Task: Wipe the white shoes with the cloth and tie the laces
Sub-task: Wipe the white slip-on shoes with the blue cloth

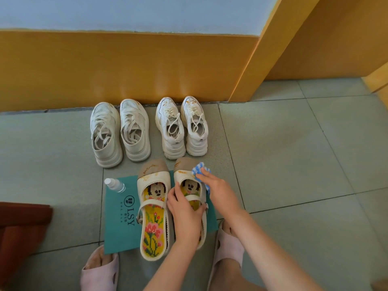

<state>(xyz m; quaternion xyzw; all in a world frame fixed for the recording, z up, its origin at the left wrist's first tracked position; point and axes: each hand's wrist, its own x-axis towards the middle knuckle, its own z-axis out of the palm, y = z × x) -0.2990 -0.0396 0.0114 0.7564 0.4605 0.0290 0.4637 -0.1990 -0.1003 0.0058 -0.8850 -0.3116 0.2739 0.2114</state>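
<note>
1. A grey-green tiled floor [294, 154] meets an orange wall [126, 70] with pale blue above.
2. Against the wall stand two pairs of white sneakers, toes to the wall: the left pair [105, 133] and the right pair [171, 129], with laces lying loose over the tongues.
3. Nearer, a pair of cream strap shoes with cartoon-mouse insoles sits on a teal sheet [119, 227] printed "LSY".
4. The left hand [184, 217] grips the right strap shoe [184, 175] across its strap and opening.
5. The right hand [218, 190] clutches a blue-and-white checked cloth [201, 170] against that shoe's far right edge, by the toe.
6. The left strap shoe [153, 177], stained at the toe, is untouched.
7. A clear spray bottle [115, 185] lies on the sheet's far left corner.
8. Pink slippers [100, 271] are on the person's feet, nearest.
</note>
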